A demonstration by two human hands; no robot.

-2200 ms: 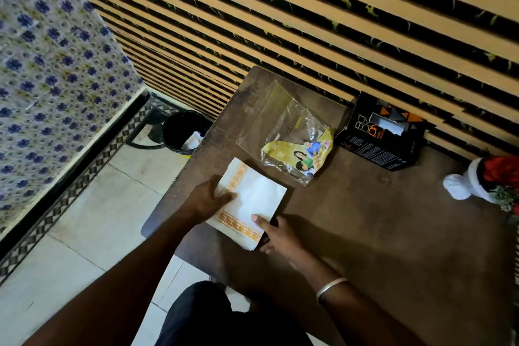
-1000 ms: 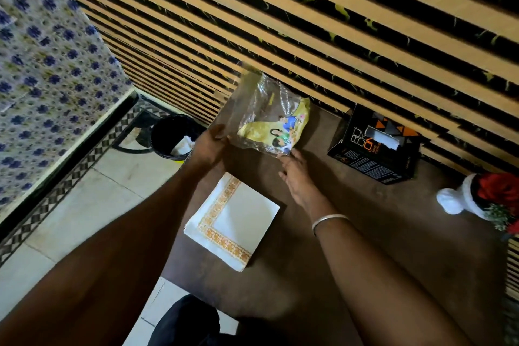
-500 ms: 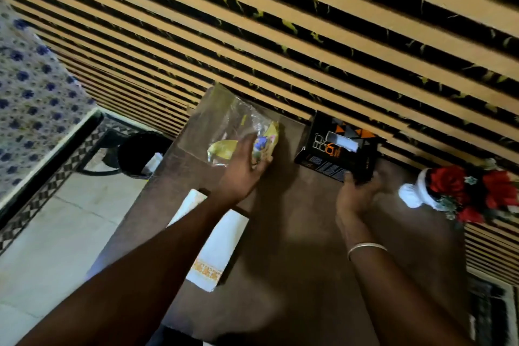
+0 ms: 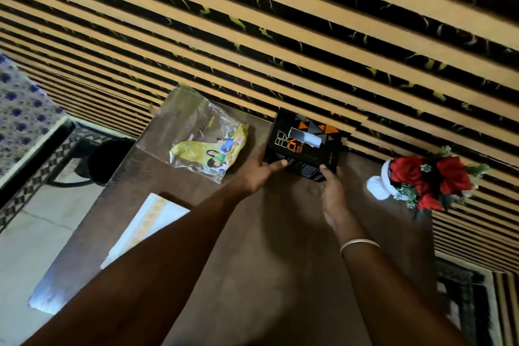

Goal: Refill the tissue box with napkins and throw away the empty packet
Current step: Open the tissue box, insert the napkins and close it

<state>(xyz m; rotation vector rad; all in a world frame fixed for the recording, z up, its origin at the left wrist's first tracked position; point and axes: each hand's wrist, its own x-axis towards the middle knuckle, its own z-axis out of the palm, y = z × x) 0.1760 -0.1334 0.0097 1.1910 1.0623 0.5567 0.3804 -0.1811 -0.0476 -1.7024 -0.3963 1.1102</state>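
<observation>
Both hands meet at the black tissue box (image 4: 304, 146) on the tabletop (image 4: 280, 247) — left hand (image 4: 254, 174) fingers curl on its near-left corner, right hand (image 4: 332, 191) fingers grip its near edge. Left of those fingers lies the empty packet (image 4: 205, 143); the napkins (image 4: 148, 225) lie nearer — beneath the left forearm.

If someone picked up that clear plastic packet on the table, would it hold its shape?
Probably not. The empty packet looks like thin, crinkled film lying slack on the table, so it should flop and feel very light. Its glossy surface may be a little slippery.
</observation>
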